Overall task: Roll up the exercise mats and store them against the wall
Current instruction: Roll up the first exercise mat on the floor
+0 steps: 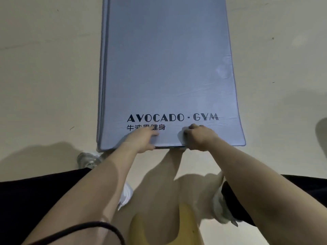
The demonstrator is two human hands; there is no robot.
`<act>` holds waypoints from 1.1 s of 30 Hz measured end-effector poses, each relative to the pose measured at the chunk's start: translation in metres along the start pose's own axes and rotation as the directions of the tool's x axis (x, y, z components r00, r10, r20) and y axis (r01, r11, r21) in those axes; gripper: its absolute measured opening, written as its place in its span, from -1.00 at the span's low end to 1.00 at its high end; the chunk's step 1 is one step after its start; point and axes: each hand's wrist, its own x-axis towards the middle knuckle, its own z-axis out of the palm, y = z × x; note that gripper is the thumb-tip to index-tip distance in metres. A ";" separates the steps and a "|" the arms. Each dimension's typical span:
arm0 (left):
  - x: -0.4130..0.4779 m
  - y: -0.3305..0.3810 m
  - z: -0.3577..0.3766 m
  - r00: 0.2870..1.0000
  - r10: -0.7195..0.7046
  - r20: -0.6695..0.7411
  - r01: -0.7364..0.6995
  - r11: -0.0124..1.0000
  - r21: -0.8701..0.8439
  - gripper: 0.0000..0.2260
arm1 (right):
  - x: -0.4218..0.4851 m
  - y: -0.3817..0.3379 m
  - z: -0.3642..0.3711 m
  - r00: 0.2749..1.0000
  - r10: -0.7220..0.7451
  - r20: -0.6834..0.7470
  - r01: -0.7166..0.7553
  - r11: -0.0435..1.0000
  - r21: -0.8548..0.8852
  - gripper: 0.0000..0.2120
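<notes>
A thick grey-blue exercise mat (166, 68), printed "AVOCADO · GYM", lies flat on the pale floor and stretches away from me. Along its left side several stacked layers show, so it looks folded. My left hand (141, 139) grips the near edge, fingers on top and thumb at the edge. My right hand (198, 137) is curled over the same near edge a little to the right, holding it. Both hands sit just below the printed lettering.
My knees and white shoes (221, 206) are close to the mat's near end. Another shoe (86, 160) shows by the mat's near left corner. A black surface (35, 195) lies at the lower left and right. Pale floor (44, 68) flanks the mat.
</notes>
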 end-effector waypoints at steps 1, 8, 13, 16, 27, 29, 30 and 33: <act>-0.002 0.000 -0.016 1.000 -0.013 0.013 0.014 0.996 -0.086 -0.48 | -0.004 0.002 -0.011 1.000 0.000 0.009 0.000 0.999 0.046 -0.59; 0.015 0.007 -0.077 0.990 -0.054 -0.131 0.047 0.997 -0.055 -0.79 | -0.004 0.019 -0.043 0.949 0.125 -0.291 -0.091 0.987 0.129 -0.76; 0.036 0.008 -0.066 0.831 -0.090 -0.549 0.185 0.975 0.121 -0.76 | 0.039 0.032 -0.060 0.710 0.131 -0.692 -0.115 0.991 0.069 -0.73; 0.052 0.002 -0.067 0.826 -0.126 -0.550 0.208 0.974 0.089 -0.75 | 0.063 0.032 -0.056 0.708 0.142 -0.692 -0.123 0.989 0.078 -0.72; 0.065 0.002 -0.070 0.854 -0.136 -0.502 0.218 0.970 0.108 -0.80 | 0.057 0.037 -0.040 0.727 0.092 -0.680 -0.095 0.995 0.032 -0.73; 0.075 -0.002 -0.069 0.846 -0.128 -0.518 0.228 0.964 0.134 -0.86 | 0.054 0.025 -0.034 0.598 0.057 -0.800 -0.117 0.993 -0.017 -0.87; 0.081 -0.003 -0.069 0.848 -0.145 -0.510 0.242 0.962 0.128 -0.87 | 0.053 0.020 -0.025 0.551 0.022 -0.834 -0.109 0.993 -0.047 -0.91; 0.100 -0.007 -0.068 0.822 -0.197 -0.534 0.271 0.961 0.063 -0.89 | 0.043 0.017 0.020 0.681 -0.016 -0.732 -0.086 0.991 -0.102 -0.55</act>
